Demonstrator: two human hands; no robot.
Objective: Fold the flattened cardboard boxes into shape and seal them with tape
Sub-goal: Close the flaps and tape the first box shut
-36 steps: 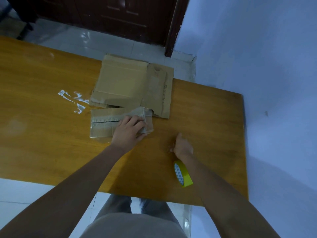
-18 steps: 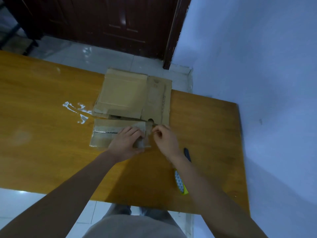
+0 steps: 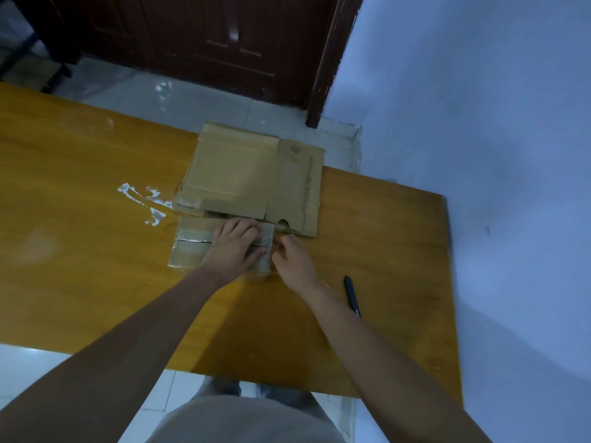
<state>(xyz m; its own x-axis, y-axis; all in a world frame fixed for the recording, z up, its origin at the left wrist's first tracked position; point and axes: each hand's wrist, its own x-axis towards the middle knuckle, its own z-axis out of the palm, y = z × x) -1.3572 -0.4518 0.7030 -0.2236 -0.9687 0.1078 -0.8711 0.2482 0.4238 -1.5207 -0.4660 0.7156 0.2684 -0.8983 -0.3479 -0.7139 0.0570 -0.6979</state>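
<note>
A small folded cardboard box (image 3: 188, 247) with clear tape along its top seam lies on the wooden table (image 3: 80, 251). My left hand (image 3: 235, 249) presses flat on the box's right half. My right hand (image 3: 292, 260) pinches the tape at the box's right end, fingers curled. Behind the box lies a stack of flattened cardboard boxes (image 3: 252, 177). The tape roll is hidden under my right forearm.
A dark pen (image 3: 351, 295) lies on the table right of my right wrist. Scraps of clear tape (image 3: 144, 203) stick to the table left of the stack. A dark door (image 3: 198, 43) and a pale wall (image 3: 479, 155) stand beyond.
My right hand left the yellow tape roll near the table's front and moved up to the box's right end. My left hand stayed pressing on the box. The camera tilted slightly.
</note>
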